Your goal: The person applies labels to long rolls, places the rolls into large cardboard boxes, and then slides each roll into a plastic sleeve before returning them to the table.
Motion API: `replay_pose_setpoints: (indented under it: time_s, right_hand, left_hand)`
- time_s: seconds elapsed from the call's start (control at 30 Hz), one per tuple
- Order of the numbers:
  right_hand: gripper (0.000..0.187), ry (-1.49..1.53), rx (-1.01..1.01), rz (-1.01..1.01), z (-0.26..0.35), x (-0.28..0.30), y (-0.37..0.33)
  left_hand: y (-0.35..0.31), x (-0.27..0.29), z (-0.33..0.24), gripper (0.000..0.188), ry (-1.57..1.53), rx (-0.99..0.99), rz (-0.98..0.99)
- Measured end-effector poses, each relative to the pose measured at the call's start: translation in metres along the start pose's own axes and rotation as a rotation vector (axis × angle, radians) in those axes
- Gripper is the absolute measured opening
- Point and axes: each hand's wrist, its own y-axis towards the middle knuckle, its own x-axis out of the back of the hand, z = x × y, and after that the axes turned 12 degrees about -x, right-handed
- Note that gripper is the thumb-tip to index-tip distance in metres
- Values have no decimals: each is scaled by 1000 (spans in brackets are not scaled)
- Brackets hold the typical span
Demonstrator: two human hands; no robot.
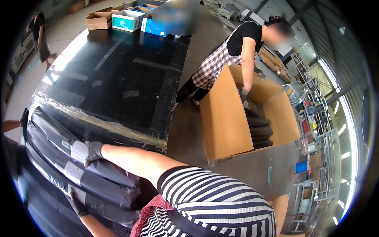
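Observation:
Several long rolls wrapped in black plastic lie side by side at the lower left, with pale labels on them. My right hand, in a dark glove, has its fingers curled over the far roll beside a pale label. Nearer to me, my gloved left hand grips the side of the near roll at another label. The fingers of both hands are partly hidden against the plastic. At the far left edge, another person's gloved hand is at the other end of the rolls.
A large black-covered table stands beyond the rolls, with open cardboard boxes at its far end. To the right, a co-worker in a checked apron reaches into a tall open carton holding dark rolls. Shelving lines the right side.

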Motion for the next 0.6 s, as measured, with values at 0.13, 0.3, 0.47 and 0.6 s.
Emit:
replay_pose_setpoints:
  time_s: [0.13,0.3,0.47,0.6]
  right_hand:
    - [108,421,129,100,-67,-45,-16]
    - [93,767,208,232,-82,-17,-113]
    - [97,844,379,184,-63,38,-176]
    - [109,1034,553,172,-62,107,-265]
  left_hand:
    - [-26,40,33,75,-235,131,151]
    - [-113,-31,-23,76,-546,293,28]
    - [-124,-77,-52,73,-490,184,97]
    - [-106,-142,-91,70,-380,35,317]
